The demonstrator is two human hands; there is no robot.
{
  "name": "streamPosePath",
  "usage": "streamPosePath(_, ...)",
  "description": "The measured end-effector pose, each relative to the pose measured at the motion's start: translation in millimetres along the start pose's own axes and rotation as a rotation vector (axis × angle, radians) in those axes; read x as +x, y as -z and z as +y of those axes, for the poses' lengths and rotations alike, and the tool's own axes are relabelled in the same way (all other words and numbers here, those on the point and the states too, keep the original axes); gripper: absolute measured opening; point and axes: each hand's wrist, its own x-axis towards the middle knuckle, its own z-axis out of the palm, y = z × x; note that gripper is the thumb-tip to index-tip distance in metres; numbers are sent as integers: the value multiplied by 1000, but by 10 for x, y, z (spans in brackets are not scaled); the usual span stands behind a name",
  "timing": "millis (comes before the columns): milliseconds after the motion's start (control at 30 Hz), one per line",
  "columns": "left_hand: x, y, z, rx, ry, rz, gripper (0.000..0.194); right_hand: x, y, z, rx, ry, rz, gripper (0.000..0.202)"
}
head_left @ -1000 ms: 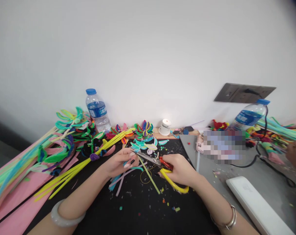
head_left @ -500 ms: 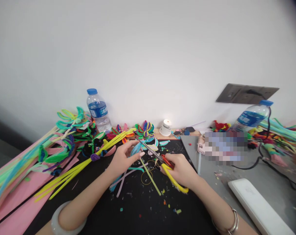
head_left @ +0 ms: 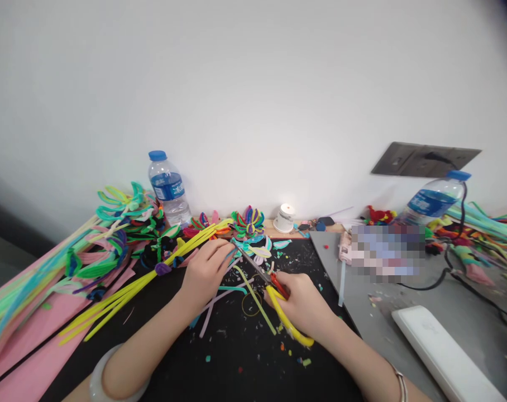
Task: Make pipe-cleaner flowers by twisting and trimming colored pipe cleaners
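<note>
My left hand [head_left: 206, 272] is closed, its fingers curled over a light blue pipe cleaner [head_left: 230, 254], most of which is hidden by the fingers. In my right hand [head_left: 304, 304] is a pair of scissors [head_left: 253, 262] with a red and a yellow handle. Their blades point up and left, and the tips are at the fingertips of my left hand; whether they touch the blue piece I cannot tell. Below lie a pale green pipe cleaner [head_left: 257, 304] and lilac pipe cleaners [head_left: 207, 321]. Pale finished petals [head_left: 262, 251] rest just beyond the blades.
A black mat [head_left: 237, 368] carries many small clippings. Yellow stems [head_left: 123, 296] and pipe-cleaner flowers [head_left: 119, 204] lie at left, beside a water bottle [head_left: 170, 190]. A white spool [head_left: 284, 218] stands by the wall. Rightward are a glue gun [head_left: 344, 248], a cable [head_left: 429, 285] and a white case [head_left: 441, 352].
My left hand has turned over and its fingers have closed further around the blue pipe cleaner. My right hand with the scissors has shifted slightly down and left.
</note>
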Motion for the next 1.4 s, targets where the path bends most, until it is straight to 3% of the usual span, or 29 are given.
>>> streamPosePath(233,-81,-68,-51,14,29,-2,18,20,-10,27,-77,-16,4,29)
streamPosePath(367,-43,-51,27,-106,184,-53,20,41,27,46,-126,10,11,30)
streamPosePath(600,125,39,94,-656,610,-269,24,114,94,159,-136,87,7,34)
streamPosePath(833,67,-10,44,-1429,880,-328,17,141,164,266,-105,217,-12,37)
streamPosePath(1067,-8,15,52,-1899,863,-489,14,157,179,311,-50,397,-30,42)
streamPosePath(1200,-60,17,93,-1967,820,-603,16,150,185,298,1,447,-34,42)
streamPosePath(1400,-97,17,153,-2005,750,-766,37,154,166,299,35,517,-27,31)
